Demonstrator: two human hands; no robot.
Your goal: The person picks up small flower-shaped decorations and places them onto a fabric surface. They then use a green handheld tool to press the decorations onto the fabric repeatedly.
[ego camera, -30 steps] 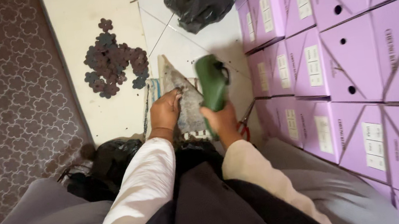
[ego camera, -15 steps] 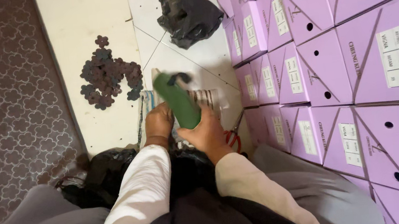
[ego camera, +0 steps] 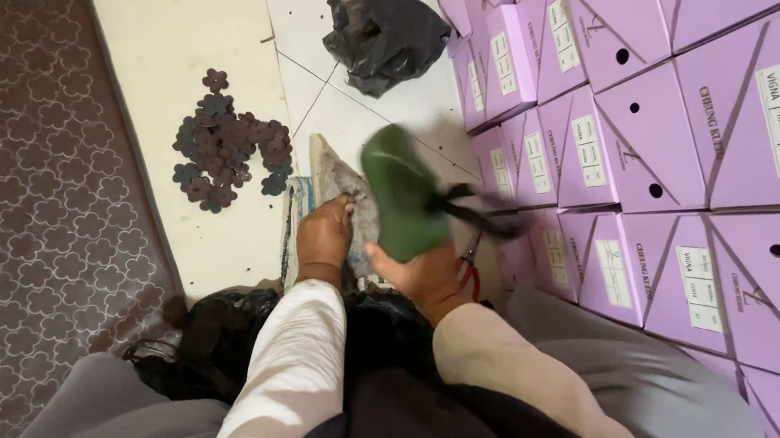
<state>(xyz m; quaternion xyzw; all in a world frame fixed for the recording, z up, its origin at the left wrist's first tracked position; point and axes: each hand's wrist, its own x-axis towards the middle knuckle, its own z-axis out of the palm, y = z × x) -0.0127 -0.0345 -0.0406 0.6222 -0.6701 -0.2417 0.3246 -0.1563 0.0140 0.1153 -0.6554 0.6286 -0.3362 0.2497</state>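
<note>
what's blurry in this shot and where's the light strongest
Head view: the green shoe in the right hand and its black straps are motion-smeared; the left hand, purple boxes and flower-shaped cutouts stay sharp; the pale floor is brightest, the patterned carpet dimmer.

One head camera looks steeply down, close over the lap.

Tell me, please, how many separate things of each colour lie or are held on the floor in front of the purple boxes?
Green: 1, the green shoe in the right hand.
Black: 1, the black bag.
Dark: 1, the heap of flower-shaped cutouts.
Grey-white: 1, the pale sole piece under the left hand.
Total: 4.
</note>
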